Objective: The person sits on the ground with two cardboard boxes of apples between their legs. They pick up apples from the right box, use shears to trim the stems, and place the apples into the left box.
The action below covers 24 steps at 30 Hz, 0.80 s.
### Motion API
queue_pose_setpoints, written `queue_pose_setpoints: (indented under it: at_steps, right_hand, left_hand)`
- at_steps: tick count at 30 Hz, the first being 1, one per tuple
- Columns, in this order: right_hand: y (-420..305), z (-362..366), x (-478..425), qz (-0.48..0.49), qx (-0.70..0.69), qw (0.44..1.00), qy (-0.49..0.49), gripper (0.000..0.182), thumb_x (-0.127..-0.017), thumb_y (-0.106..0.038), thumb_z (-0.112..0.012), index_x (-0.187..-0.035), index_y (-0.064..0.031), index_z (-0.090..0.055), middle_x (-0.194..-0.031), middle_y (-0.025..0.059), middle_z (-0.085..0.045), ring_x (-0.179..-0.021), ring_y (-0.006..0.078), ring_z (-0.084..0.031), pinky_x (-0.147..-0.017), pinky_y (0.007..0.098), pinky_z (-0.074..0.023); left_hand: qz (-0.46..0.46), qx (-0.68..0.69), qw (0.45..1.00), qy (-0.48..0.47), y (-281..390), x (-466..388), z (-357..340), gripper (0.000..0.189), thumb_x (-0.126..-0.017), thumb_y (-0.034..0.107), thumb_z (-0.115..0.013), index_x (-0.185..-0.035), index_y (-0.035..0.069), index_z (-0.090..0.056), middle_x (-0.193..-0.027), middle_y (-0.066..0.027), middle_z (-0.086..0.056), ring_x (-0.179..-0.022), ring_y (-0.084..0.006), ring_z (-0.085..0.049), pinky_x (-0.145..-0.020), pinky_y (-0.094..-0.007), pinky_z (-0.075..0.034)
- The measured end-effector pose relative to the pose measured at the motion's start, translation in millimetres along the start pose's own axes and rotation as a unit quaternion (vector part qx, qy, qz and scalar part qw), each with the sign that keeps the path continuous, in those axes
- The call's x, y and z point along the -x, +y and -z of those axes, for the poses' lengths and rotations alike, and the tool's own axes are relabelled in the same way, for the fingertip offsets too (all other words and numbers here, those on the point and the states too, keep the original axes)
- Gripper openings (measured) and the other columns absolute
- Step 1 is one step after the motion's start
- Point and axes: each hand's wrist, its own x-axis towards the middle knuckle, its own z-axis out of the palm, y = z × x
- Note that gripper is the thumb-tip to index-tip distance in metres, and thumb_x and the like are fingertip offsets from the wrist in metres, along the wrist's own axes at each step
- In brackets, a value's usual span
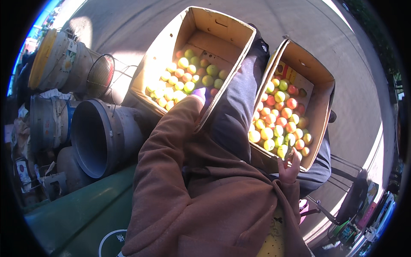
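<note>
Two open cardboard cartons lie before me, tilted on my lap and between my legs. The left carton [221, 29] holds green and reddish tomatoes [189, 86] in its nearer half. My left hand [200, 93] reaches in among them; it shows purple in the glare, and its fingers are hidden, so its grip cannot be made out. More tomatoes, redder ones among them, fill much of the right carton [316, 61]. At this carton's near edge, my right hand [290, 168] pinches a small dark slender object [290, 151] upright between thumb and fingers; its kind is unclear.
On the left, a grey bucket [109, 135] lies with its mouth toward me, beside stacked buckets [57, 61] and a wire mesh basket [101, 75]. A green bin lid [86, 205] is at lower left. Metal bars [346, 167] and a dark bag [353, 196] stand at right.
</note>
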Motion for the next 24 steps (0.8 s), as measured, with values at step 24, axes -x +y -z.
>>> queue_pose_setpoints:
  at_steps: [24]
  right_hand:
    - [14, 5, 4, -0.135, -0.121, 0.983, 0.042, 0.062, -0.078, -0.016, -0.080, -0.132, -0.0002, -0.053, -0.107, 0.0112, -0.063, -0.089, 0.0177, -0.062, -0.076, 0.0301, -0.0519]
  left_hand:
    - [0.022, -0.006, 0.999, 0.042, 4, -28, -17, 0.027, -0.095, 0.006, -0.053, -0.121, 0.006, -0.060, -0.107, -0.0078, -0.065, -0.101, -0.0184, -0.064, -0.089, -0.0273, -0.050]
